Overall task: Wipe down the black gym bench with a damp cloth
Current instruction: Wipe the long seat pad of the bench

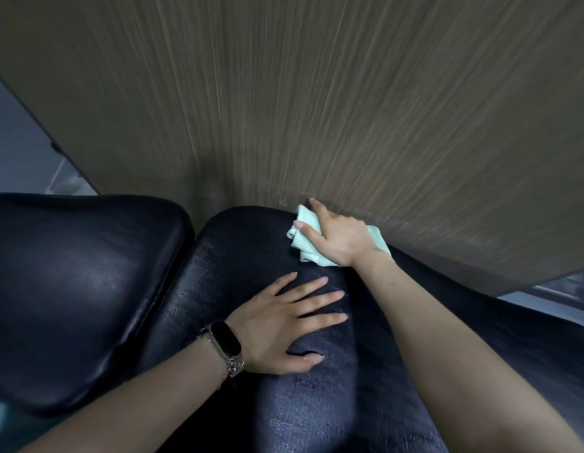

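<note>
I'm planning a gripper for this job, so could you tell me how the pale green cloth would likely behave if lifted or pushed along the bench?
The bunched pale green cloth shows soft folds under the right hand, so it would probably droop when lifted. Pushed, it likely bunches rather than slides flat across the black padded bench. It looks light.

Indoor gym/workout rm: black padded bench (251, 256) w/ worn, cracked vinyl, a second black pad (74, 289) alongside, against a wood-grain panel wall (316, 109).
</note>
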### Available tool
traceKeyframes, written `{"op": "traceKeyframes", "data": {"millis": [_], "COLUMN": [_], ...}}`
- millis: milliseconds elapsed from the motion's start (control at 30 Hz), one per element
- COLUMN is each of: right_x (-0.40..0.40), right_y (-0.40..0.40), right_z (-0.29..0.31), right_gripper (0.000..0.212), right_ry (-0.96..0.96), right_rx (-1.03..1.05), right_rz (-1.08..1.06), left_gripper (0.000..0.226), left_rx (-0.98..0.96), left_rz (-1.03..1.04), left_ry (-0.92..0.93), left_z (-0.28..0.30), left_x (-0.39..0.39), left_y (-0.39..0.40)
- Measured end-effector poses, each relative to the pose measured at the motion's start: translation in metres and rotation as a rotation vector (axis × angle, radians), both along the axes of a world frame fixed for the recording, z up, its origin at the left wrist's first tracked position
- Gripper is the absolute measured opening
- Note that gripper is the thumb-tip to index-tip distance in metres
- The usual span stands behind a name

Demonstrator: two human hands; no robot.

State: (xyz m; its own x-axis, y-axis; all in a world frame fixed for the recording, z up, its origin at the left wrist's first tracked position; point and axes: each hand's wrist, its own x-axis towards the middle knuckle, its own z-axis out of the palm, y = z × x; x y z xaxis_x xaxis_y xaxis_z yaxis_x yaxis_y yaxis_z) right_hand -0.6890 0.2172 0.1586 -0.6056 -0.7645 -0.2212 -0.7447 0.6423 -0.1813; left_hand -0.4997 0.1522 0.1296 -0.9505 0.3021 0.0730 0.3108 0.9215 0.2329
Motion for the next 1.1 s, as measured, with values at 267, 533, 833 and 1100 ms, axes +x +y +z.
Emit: {"op": "traceKeyframes", "data": {"millis": [267,533,833,1100], "right_x": [-0.008,-0.014,-0.008,0.021], "right_y": [0.039,0.083,0.058,-0.037], "right_z": [0.005,0.012,0.008,0.002], "right_gripper": [0.062,0.063,0.048,0.047], "right_ry": [-0.037,-0.090,-0.026,-0.001], "right_rx": [-0.016,0.029,0.060,-0.010], "right_rz": [-0.058,-0.121,-0.139,0.034], "left_gripper": [0.063,0.063,0.058,0.057], "left_rx": [0.005,0.057,0.087,0.168], "left_rz": [-0.013,-0.018,0.001,-0.014], "left_ry": [-0.013,-0.050,-0.007,0.000], "left_z": [0.000,0.004,-0.001,-0.004], "left_x": [0.001,0.010,0.033,0.033], "left_y": [-0.003,-0.011,-0.034,-0.037]}}
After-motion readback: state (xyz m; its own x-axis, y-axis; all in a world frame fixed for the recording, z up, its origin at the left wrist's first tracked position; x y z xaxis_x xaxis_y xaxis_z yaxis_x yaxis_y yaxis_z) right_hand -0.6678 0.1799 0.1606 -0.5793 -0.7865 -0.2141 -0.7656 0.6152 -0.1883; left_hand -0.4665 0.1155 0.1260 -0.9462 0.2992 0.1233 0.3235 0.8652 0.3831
